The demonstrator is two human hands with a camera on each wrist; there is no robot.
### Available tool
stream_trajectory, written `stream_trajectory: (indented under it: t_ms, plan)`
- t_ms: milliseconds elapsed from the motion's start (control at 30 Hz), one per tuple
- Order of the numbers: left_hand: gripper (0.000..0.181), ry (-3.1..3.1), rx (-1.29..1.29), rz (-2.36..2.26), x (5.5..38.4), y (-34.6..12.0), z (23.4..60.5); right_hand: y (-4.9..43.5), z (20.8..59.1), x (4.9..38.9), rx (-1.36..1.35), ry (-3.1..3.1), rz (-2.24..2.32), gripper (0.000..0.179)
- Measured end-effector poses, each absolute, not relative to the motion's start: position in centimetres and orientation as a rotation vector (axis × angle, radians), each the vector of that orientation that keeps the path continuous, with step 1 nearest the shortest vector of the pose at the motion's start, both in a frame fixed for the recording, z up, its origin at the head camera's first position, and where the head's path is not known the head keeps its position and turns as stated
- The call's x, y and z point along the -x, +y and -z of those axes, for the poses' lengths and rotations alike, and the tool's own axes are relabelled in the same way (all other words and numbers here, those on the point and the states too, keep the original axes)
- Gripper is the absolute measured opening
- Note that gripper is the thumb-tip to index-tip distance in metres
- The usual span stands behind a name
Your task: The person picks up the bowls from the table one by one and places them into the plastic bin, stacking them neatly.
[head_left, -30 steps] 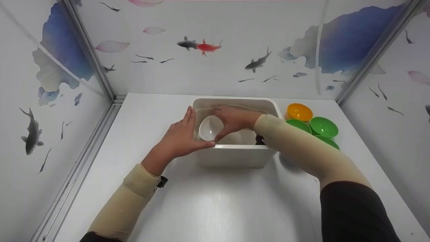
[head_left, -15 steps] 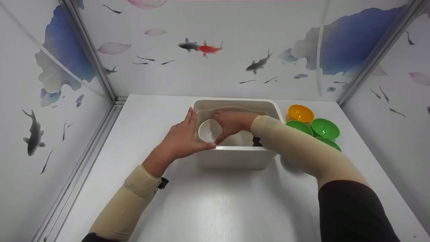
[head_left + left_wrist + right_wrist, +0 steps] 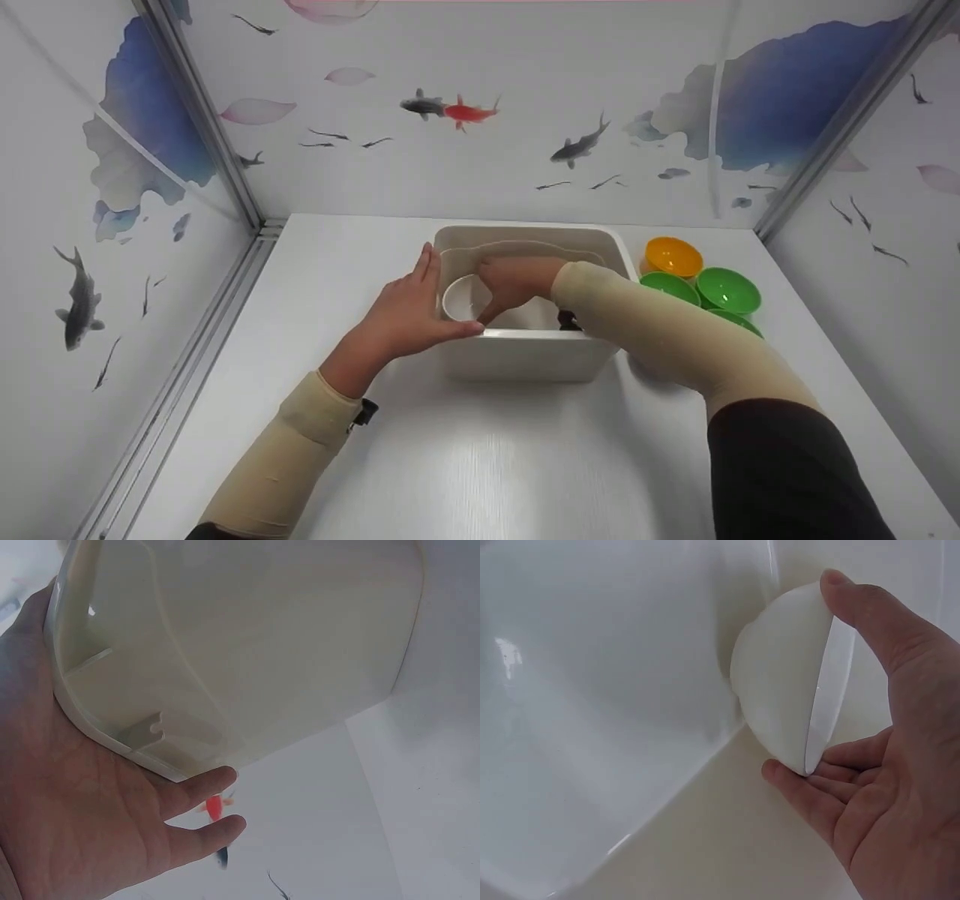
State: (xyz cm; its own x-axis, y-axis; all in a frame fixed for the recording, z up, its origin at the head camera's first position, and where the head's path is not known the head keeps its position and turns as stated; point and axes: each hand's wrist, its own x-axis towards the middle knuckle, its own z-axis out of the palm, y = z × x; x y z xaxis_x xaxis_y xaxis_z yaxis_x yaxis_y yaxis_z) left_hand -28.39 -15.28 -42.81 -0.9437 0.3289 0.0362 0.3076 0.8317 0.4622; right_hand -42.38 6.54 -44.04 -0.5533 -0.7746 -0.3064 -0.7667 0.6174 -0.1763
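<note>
A white bowl (image 3: 784, 675) is inside a white rectangular bin (image 3: 517, 358) on the table. My right hand (image 3: 517, 281) reaches in over the bin's front and pinches the bowl by its rim, thumb on one side and fingers on the other. In the right wrist view the bowl is tilted on its side, its rounded base close to the bin's floor and wall. My left hand (image 3: 397, 309) rests on the bin's near left corner. Its thumb lies along the front rim, and its fingers (image 3: 202, 840) stretch straight along the left side.
To the right of the bin stand an orange bowl (image 3: 673, 257) and several green bowls (image 3: 729, 290), close together. A greyish round shape (image 3: 652, 369) shows partly beneath the right forearm. White panels printed with fish (image 3: 469, 112) enclose the table (image 3: 465, 457) at the back and sides.
My right hand has lowered the white bowl a little deeper into the bin. The left hand stays at the bin's corner. The head view has shifted slightly.
</note>
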Motion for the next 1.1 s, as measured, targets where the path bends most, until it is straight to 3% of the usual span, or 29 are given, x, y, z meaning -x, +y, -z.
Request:
stream_trajectory:
  t_ms: [233,467,667,1100]
  plan:
    - [0.149,2.974,-0.53,-0.706,28.4,-15.3,43.0,5.8,44.0,42.1,1.213,2.492,-0.101,0.081]
    - [0.149,2.97,-0.524,-0.704,28.3,-15.3,42.9,5.6,44.0,42.1,1.187,2.486,-0.078,0.079]
    - [0.15,2.973,-0.531,-0.694,28.4,-15.3,42.8,5.9,45.2,43.2,1.151,2.519,-0.123,0.062]
    - [0.15,2.979,-0.536,-0.698,28.6,-15.3,43.1,5.3,44.9,42.9,1.099,2.52,-0.125,0.055]
